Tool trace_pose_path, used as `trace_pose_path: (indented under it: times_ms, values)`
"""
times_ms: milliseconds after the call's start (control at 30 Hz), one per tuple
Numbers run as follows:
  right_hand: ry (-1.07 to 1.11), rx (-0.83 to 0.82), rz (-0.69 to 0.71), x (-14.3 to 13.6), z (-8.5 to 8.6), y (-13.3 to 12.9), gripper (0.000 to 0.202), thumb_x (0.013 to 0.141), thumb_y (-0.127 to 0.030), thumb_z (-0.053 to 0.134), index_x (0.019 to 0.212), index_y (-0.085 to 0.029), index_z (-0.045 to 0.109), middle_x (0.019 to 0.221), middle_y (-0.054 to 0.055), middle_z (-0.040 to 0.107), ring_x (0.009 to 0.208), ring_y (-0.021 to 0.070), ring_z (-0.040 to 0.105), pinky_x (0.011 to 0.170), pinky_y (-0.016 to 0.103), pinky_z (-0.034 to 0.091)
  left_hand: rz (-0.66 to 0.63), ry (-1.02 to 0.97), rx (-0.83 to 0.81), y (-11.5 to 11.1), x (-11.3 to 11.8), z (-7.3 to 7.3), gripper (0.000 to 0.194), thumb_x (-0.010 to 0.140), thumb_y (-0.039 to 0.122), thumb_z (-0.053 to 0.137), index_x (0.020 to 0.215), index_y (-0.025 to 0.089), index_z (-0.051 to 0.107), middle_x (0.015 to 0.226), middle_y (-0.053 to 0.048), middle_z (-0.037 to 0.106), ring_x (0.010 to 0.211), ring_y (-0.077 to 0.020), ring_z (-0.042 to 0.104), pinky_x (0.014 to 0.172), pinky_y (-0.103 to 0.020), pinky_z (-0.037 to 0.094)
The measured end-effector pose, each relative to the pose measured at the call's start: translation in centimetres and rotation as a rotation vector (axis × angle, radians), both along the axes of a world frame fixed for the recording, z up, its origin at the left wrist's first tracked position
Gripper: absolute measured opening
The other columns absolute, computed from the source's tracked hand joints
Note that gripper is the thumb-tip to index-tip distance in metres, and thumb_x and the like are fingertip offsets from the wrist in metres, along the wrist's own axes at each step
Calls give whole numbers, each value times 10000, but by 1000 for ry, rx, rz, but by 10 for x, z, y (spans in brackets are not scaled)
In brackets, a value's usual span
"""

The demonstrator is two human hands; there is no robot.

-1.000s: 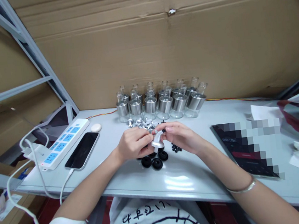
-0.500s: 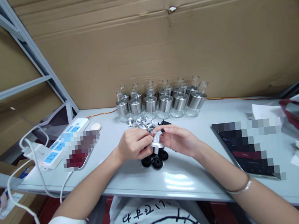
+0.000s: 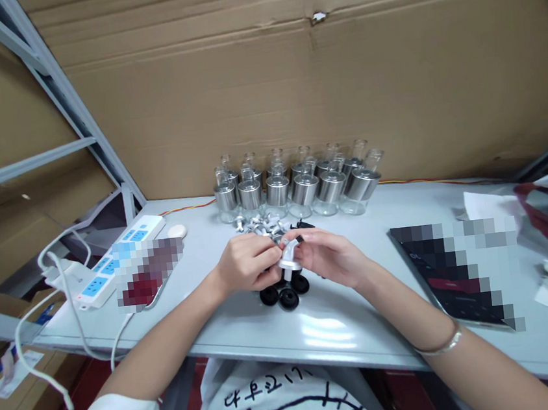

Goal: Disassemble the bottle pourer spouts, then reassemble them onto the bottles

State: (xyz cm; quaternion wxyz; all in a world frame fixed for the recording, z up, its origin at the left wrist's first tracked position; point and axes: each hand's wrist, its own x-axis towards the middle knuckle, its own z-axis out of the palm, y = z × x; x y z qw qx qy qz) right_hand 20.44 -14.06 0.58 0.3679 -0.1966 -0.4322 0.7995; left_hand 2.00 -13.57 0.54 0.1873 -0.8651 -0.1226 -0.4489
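The left forearm (image 3: 171,340) and the right forearm (image 3: 407,308) cross the front edge of the worktop (image 3: 243,332) at a slant, bare and angled inward, so that the hands come close together well in from that edge. The left hand (image 3: 245,263) is back up, its fingers curled under in a closed grip; the right hand (image 3: 332,256) reaches in with longer, gently bent fingers, its thumb hard to make out.
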Motion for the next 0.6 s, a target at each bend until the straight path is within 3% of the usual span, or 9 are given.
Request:
trace_pose_path:
  times_ms: [600]
  values:
    - [14,40,-4,-1,4,-1,171,686,-281,696,805,-160,705,685,-2,622,660,98,533,657,234,429,9,19,4,1,-1,0,148,789,129,402,702,176,512,578,-6,604,478,-103,501,480,-216,389]
